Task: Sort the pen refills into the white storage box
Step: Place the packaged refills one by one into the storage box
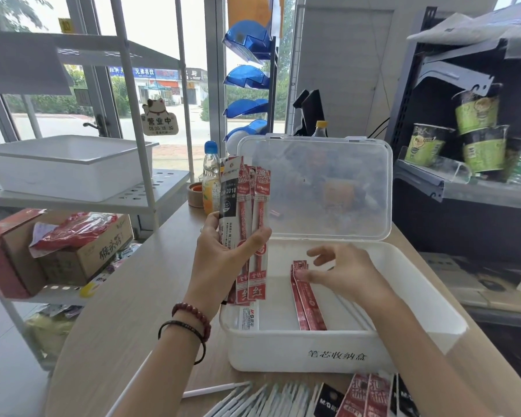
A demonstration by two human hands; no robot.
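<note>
Left hand [229, 254] grips a bundle of refill packs [244, 218], fingers curled round it. The packs stand upright and fanned, glossy red film plus one black, over the left edge of the white storage box [313, 353]. Box is matte plastic, rectangular, with clear lid [313, 188] standing open behind. Red packs [309, 299] lie flat on the box floor, long axis front to back. Right hand [346, 273] is nearer them, fingers loosely spread, thumb tip touching their far end. Likely next: another pack from the bundle, laid on the same axis. Loose refills [367, 398] wait in front of the box.
</note>
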